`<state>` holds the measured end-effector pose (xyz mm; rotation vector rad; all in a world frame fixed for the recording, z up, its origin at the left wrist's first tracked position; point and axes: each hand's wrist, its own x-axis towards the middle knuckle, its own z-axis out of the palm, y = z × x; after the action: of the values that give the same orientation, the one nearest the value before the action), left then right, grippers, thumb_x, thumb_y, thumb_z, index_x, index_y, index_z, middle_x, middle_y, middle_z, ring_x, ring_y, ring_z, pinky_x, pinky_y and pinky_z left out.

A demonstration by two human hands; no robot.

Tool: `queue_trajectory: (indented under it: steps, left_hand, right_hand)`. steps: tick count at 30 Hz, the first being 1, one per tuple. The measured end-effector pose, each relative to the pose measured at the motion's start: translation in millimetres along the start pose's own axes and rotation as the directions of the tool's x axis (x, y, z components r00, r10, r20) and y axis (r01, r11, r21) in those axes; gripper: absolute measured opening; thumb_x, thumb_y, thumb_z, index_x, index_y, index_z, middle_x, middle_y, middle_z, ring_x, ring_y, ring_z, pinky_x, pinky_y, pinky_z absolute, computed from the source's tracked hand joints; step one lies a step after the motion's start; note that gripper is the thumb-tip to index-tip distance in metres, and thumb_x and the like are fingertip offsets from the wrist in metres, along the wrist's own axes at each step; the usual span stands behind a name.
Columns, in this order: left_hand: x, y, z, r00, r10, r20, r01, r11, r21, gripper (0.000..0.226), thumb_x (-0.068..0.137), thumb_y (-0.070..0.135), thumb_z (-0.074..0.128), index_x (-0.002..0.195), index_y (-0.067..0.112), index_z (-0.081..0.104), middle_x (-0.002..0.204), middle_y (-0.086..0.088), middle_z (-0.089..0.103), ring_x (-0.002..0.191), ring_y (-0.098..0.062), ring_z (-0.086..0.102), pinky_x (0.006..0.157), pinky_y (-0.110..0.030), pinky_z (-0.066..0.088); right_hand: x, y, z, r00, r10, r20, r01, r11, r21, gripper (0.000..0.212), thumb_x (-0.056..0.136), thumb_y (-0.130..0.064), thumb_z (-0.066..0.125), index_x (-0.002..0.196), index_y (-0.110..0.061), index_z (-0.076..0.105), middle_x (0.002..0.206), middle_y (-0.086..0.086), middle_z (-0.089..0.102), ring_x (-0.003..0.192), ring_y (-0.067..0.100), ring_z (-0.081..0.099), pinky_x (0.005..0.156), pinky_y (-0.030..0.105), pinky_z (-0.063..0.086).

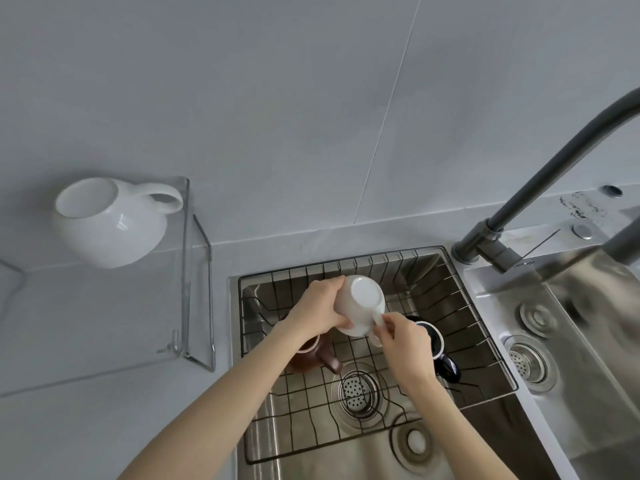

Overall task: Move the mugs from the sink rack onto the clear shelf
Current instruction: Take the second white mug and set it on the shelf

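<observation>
A white mug is held bottom-up above the black wire sink rack. My left hand wraps its body from the left, and my right hand pinches its handle. In the rack a brown mug lies partly hidden under my left forearm, and a dark blue mug sits to the right behind my right hand. On the clear shelf at the left stands a round white mug, its handle pointing right.
A dark grey faucet arches over the right side of the steel sink. A second basin with drains lies further right. A grey tiled wall rises behind the pale countertop.
</observation>
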<state>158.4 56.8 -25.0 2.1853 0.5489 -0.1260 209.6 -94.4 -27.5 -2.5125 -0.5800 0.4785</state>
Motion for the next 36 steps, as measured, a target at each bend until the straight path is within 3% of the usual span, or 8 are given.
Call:
queue_trajectory:
  steps: [6, 12, 15, 17, 22, 25, 30, 36]
  left_hand:
    - [-39.7, 30.5, -50.2, 0.967, 0.097, -0.235, -0.11, 0.993, -0.039, 0.077, 0.062, 0.018, 0.08, 0.128, 0.011, 0.042, 0.122, -0.007, 0.06, 0.111, -0.021, 0.053, 0.084, -0.018, 0.035]
    - [-113.1, 47.9, -126.2, 0.81, 0.149, -0.568, -0.194, 0.981, -0.02, 0.08, 0.057, 0.015, 0.083, 0.128, 0.013, 0.045, 0.123, -0.006, 0.061, 0.112, -0.022, 0.055, 0.08, -0.008, 0.029]
    - [-148.3, 37.9, -156.5, 0.751, 0.118, -0.65, -0.161, 0.987, -0.006, 0.082, 0.056, 0.017, 0.084, 0.129, 0.012, 0.045, 0.125, -0.007, 0.061, 0.114, -0.022, 0.056, 0.091, -0.014, 0.035]
    - [-171.4, 22.6, -173.2, 0.733, 0.085, -0.675, -0.126, 0.992, -0.013, 0.082, 0.054, 0.018, 0.085, 0.127, 0.014, 0.048, 0.123, -0.006, 0.063, 0.115, -0.02, 0.056, 0.096, -0.023, 0.041]
    - [-219.3, -20.0, -194.3, 0.691, -0.08, -0.718, 0.008, 0.995, -0.103, 0.075, 0.051, 0.02, 0.086, 0.118, 0.01, 0.055, 0.099, -0.007, 0.068, 0.097, -0.023, 0.062, 0.082, -0.029, 0.045]
    - [-234.5, -36.1, -194.0, 0.672, -0.155, -0.724, 0.027, 0.982, -0.185, 0.066, 0.052, 0.015, 0.085, 0.11, 0.003, 0.055, 0.079, 0.008, 0.057, 0.083, -0.015, 0.051, 0.067, -0.021, 0.042]
    - [-243.2, -49.0, -180.3, 0.637, -0.199, -0.745, 0.041, 0.973, -0.225, 0.067, 0.053, 0.014, 0.085, 0.114, 0.007, 0.057, 0.087, 0.009, 0.056, 0.085, -0.013, 0.053, 0.078, -0.028, 0.044]
    - [-239.8, -54.7, -166.8, 0.634, -0.251, -0.731, 0.086, 0.963, -0.256, 0.059, 0.054, 0.022, 0.085, 0.106, 0.013, 0.059, 0.087, 0.001, 0.066, 0.086, -0.016, 0.06, 0.076, -0.029, 0.047]
  right_hand:
    - [-19.7, -52.5, -49.9, 0.978, -0.152, -0.142, 0.17, 0.977, 0.128, 0.021, 0.087, -0.025, 0.058, 0.097, -0.01, 0.068, 0.08, 0.008, 0.076, 0.079, 0.022, 0.069, 0.076, 0.041, 0.056]
    - [-50.4, -137.2, -80.9, 0.905, -0.369, -0.21, 0.41, 0.889, 0.205, 0.02, 0.084, -0.022, 0.063, 0.1, -0.011, 0.068, 0.089, 0.006, 0.076, 0.085, 0.017, 0.07, 0.081, 0.034, 0.055]
    - [-61.1, -175.3, -74.6, 0.856, -0.476, -0.2, 0.513, 0.829, 0.224, 0.017, 0.083, -0.02, 0.064, 0.096, -0.011, 0.069, 0.087, 0.007, 0.076, 0.083, 0.021, 0.07, 0.079, 0.041, 0.056]
    - [-67.7, -197.7, -60.6, 0.822, -0.537, -0.19, 0.568, 0.798, 0.2, 0.015, 0.083, -0.022, 0.063, 0.093, -0.011, 0.069, 0.084, 0.008, 0.076, 0.08, 0.026, 0.07, 0.075, 0.046, 0.056]
    - [-82.8, -240.2, -16.6, 0.758, -0.646, -0.092, 0.651, 0.742, 0.159, 0.016, 0.084, -0.024, 0.062, 0.088, -0.01, 0.069, 0.075, 0.011, 0.075, 0.075, 0.032, 0.067, 0.072, 0.046, 0.055]
    - [-88.0, -252.4, 0.1, 0.745, -0.667, -0.014, 0.662, 0.736, 0.144, 0.016, 0.084, -0.023, 0.06, 0.083, -0.009, 0.068, 0.069, 0.014, 0.072, 0.072, 0.034, 0.064, 0.071, 0.046, 0.053]
    - [-88.5, -252.1, 9.3, 0.725, -0.686, 0.064, 0.679, 0.727, 0.104, 0.014, 0.084, -0.02, 0.058, 0.083, -0.01, 0.068, 0.067, 0.017, 0.07, 0.073, 0.036, 0.064, 0.071, 0.047, 0.054]
    - [-83.9, -248.8, 10.4, 0.723, -0.68, 0.122, 0.67, 0.733, 0.116, 0.013, 0.082, -0.018, 0.06, 0.087, -0.011, 0.069, 0.069, 0.017, 0.072, 0.074, 0.037, 0.065, 0.074, 0.046, 0.054]
